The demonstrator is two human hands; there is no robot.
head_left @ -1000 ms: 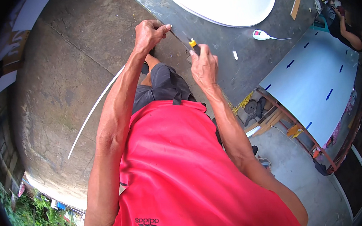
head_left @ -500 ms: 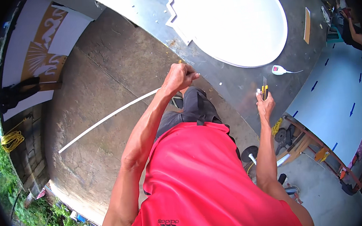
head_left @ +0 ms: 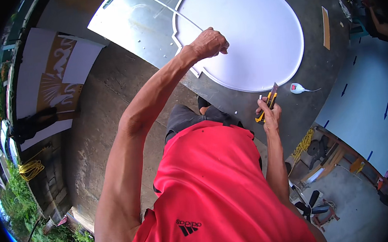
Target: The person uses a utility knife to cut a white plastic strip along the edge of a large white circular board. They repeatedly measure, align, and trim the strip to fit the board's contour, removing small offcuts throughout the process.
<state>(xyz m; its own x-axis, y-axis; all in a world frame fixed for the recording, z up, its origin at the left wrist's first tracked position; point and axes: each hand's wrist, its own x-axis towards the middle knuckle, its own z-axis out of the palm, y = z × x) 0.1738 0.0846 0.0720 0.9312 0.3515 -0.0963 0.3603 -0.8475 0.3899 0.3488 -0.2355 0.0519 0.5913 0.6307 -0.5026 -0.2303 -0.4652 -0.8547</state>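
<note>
My left hand (head_left: 209, 43) is closed on a long thin white strip (head_left: 160, 3), held over the large white panel (head_left: 250, 28). From the hand the strip runs away to the far left, past the panel's rim. The panel is mostly round, with a raised white edge and stepped notches. In my right hand (head_left: 271, 114), near the table's front edge, is a yellow and black utility knife (head_left: 272, 98) with its blade end pointing away from me. A small white piece (head_left: 260, 97) shows at the thumb and fingers of that hand. Beside the knife lies a small white bottle (head_left: 297, 88) with a thin nozzle.
The panel lies on a dark grey table (head_left: 313, 55). A narrow brown strip (head_left: 326, 28) and small white scraps lie on it. At the right stands a light blue sheet (head_left: 363, 101) with dark arrows. Yellow rope (head_left: 303, 143) and tools are below. Another person's arm (head_left: 382, 28) shows far right.
My left hand has swung up from beside the table to over the panel, bringing the white strip off the floor side. The right hand has shifted slightly left with the knife.
</note>
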